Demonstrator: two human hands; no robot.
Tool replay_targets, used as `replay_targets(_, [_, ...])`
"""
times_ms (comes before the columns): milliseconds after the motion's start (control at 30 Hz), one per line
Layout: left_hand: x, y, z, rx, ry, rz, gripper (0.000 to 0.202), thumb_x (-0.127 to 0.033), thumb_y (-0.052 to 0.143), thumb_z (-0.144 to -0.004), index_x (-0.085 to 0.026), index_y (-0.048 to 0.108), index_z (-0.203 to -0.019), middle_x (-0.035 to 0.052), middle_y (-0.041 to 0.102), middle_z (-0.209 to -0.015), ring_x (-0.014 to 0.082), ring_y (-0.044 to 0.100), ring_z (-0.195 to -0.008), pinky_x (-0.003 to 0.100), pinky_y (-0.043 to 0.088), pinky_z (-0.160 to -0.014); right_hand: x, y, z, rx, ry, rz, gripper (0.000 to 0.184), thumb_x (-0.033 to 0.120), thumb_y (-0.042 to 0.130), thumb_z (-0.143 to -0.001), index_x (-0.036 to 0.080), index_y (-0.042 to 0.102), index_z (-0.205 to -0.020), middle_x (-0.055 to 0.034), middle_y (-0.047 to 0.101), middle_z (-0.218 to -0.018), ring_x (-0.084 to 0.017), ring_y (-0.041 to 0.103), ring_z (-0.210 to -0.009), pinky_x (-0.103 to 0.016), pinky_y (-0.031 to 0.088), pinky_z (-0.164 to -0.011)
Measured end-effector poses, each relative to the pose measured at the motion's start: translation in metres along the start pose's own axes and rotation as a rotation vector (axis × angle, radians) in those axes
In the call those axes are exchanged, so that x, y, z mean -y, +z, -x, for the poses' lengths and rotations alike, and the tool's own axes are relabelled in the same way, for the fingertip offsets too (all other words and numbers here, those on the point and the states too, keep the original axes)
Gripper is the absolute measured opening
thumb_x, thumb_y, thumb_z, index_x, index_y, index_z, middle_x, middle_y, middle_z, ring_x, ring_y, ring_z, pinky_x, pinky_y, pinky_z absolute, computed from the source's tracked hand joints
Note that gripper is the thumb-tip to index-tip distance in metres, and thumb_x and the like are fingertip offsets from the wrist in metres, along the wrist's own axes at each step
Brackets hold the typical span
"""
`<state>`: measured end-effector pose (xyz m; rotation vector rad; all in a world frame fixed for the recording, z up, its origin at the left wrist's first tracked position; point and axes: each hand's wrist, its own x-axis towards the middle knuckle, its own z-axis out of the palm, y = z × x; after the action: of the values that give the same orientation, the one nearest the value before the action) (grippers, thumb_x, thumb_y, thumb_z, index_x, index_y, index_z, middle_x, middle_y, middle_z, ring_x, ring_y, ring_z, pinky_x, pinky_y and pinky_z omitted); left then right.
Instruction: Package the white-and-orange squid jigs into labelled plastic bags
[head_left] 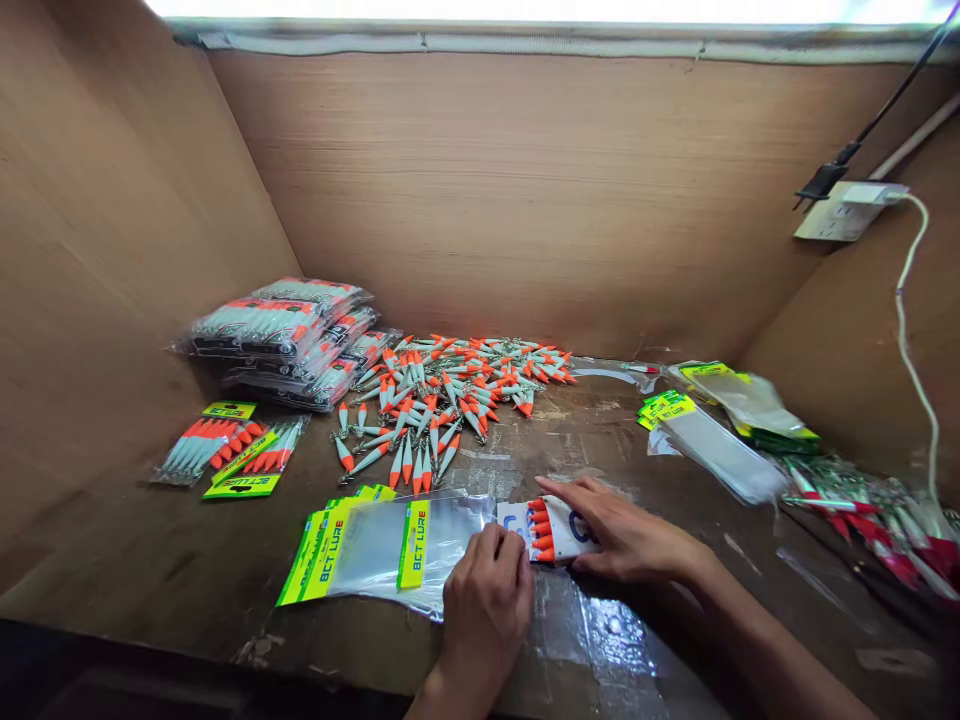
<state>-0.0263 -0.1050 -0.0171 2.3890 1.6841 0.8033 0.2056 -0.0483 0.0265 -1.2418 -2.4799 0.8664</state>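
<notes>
My left hand (pixel 487 590) is closed, its fingertips pressed together at the mouth end of a clear plastic bag (pixel 375 540) with a yellow-green BCT LURE header. The exact pinch is hidden under the knuckles. To its right, my right hand (pixel 634 530) wraps round a white folded card (pixel 559 515) with blue lettering, thumb on the near side and fingers on the far side. Several orange-tipped fishing lures (pixel 540 530) lie side by side in that card, tips pointing at the left hand. The card's left end meets the bag's end near my left fingers.
Behind the bags spreads a pile of orange-and-white lures (pixel 442 400). At the left are stacked packed lures (pixel 277 330) and filled BCT LURE packs (pixel 225 450). More clear bags (pixel 720 450) and red-and-white lures (pixel 885 520) lie right, below a power strip (pixel 847 210).
</notes>
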Motion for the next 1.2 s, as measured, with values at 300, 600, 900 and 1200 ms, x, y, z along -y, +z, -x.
replay_targets(300, [-0.001, 0.007, -0.002, 0.029, 0.189, 0.126, 0.015, -0.013, 0.048, -0.097, -0.022, 0.059, -0.099, 0.0075, 0.062, -0.108, 0.0247, 0.060, -0.100, 0.040, 0.052, -0.084, 0.008, 0.003, -0.004, 0.023, -0.118, 0.081, 0.089, 0.032, 0.072, -0.081, 0.034, 0.027, -0.157, -0.0074, 0.033, -0.161, -0.031, 0.033, -0.145, -0.048, 0.030, -0.116])
replay_targets(600, [0.016, -0.006, 0.000, 0.105, 0.195, 0.151, 0.036, -0.021, 0.057, -0.095, -0.026, 0.054, -0.130, 0.0094, 0.051, -0.144, 0.0275, 0.047, -0.136, 0.048, 0.044, -0.111, -0.001, -0.004, -0.007, 0.025, -0.104, 0.037, 0.058, 0.061, 0.071, -0.082, 0.038, 0.063, -0.134, -0.0070, 0.048, -0.152, -0.035, 0.045, -0.137, -0.051, 0.035, -0.112])
replay_targets(900, [0.054, -0.009, -0.005, 0.215, 0.137, -0.151, 0.064, -0.042, 0.057, -0.096, -0.025, 0.033, -0.154, 0.0129, 0.032, -0.161, 0.0321, 0.031, -0.148, 0.056, 0.036, -0.116, -0.017, 0.002, -0.010, -0.074, -0.106, -0.012, 0.081, 0.054, 0.076, -0.079, 0.025, 0.046, -0.149, -0.0124, 0.048, -0.151, -0.033, 0.041, -0.140, -0.049, 0.032, -0.116])
replay_targets(1200, [0.034, -0.001, -0.002, 0.209, 0.122, -0.164, 0.071, -0.047, 0.058, -0.094, -0.023, 0.030, -0.156, 0.0140, 0.029, -0.162, 0.0348, 0.029, -0.149, 0.059, 0.036, -0.115, -0.015, 0.004, -0.005, -0.047, -0.106, 0.007, 0.099, 0.012, 0.064, -0.071, 0.027, 0.021, -0.160, -0.0085, 0.033, -0.161, -0.029, 0.031, -0.146, -0.049, 0.025, -0.121])
